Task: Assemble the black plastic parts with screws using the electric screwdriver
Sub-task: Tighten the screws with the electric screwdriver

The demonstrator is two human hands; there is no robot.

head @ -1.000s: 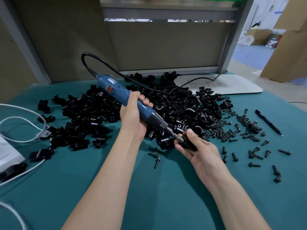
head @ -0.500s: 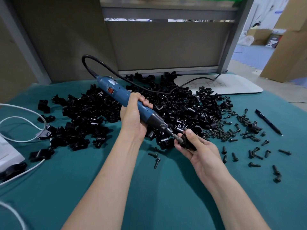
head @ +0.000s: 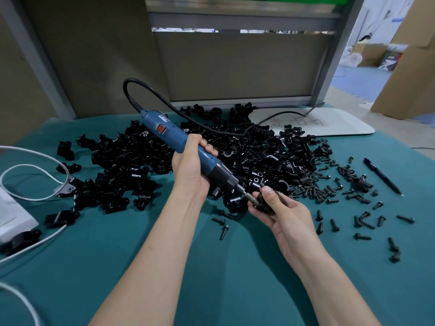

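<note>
My left hand (head: 191,170) grips the blue electric screwdriver (head: 174,140) around its barrel, tilted down to the right. Its metal bit (head: 247,196) meets a small black plastic part (head: 263,203) that my right hand (head: 280,212) pinches between thumb and fingers just above the green table. A large heap of black plastic parts (head: 235,151) lies behind both hands. Loose black screws (head: 334,184) are scattered to the right, and three more screws (head: 222,223) lie just below the screwdriver's tip.
A black cord (head: 150,90) loops from the screwdriver's rear toward a white board (head: 329,124) at the back right. A black pen (head: 381,175) lies at the far right. White cables (head: 30,182) and a white device (head: 14,215) sit at the left edge. Grey partitions stand behind.
The screwdriver stays pressed on the part; both hands have barely shifted.
</note>
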